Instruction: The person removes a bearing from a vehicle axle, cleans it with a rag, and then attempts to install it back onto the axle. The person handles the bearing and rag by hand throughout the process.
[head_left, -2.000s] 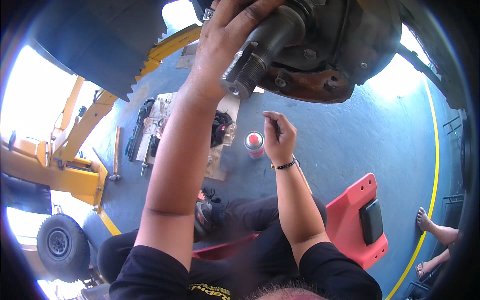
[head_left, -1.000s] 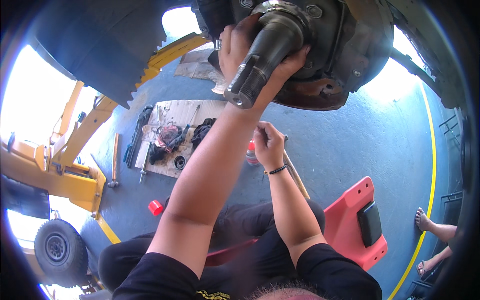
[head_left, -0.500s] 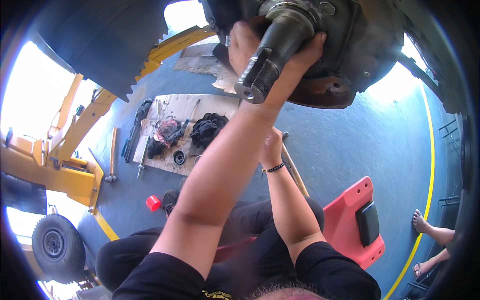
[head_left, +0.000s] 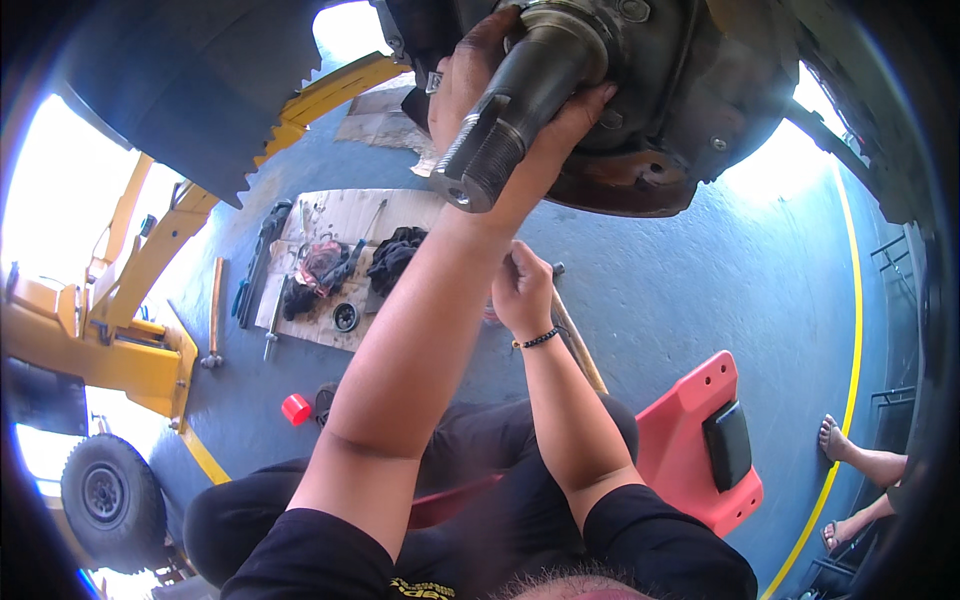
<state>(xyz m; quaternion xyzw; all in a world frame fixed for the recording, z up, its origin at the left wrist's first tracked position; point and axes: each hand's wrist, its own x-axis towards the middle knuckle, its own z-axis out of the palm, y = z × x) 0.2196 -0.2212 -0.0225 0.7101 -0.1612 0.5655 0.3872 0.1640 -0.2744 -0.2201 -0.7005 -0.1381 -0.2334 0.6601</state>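
A thick steel shaft (head_left: 540,85) with a threaded, slotted end juts from a dark, greasy housing (head_left: 735,90) at the top. My left hand (head_left: 552,140) wraps it from below near its base, fingers on the left side and thumb on the right. Part of the palm is hidden behind the shaft. Below my left forearm, my right hand (head_left: 525,287) is closed in a fist, apart from the shaft. Whatever it may hold cannot be made out. A hammer (head_left: 578,335) with a wooden handle lies beyond the right wrist.
Cardboard (head_left: 330,215) on the blue floor carries dark rags (head_left: 396,255), a round black part (head_left: 345,317) and tools. Left of it lies another hammer (head_left: 215,315). A red cap (head_left: 296,408) and red creeper board (head_left: 685,440) are near my legs. Another person's feet (head_left: 832,440) show at right.
The shaft and housing appear shifted slightly left in view. My left hand still grips the shaft, its fingers nearer the base. My right fist has come out further from behind my left forearm.
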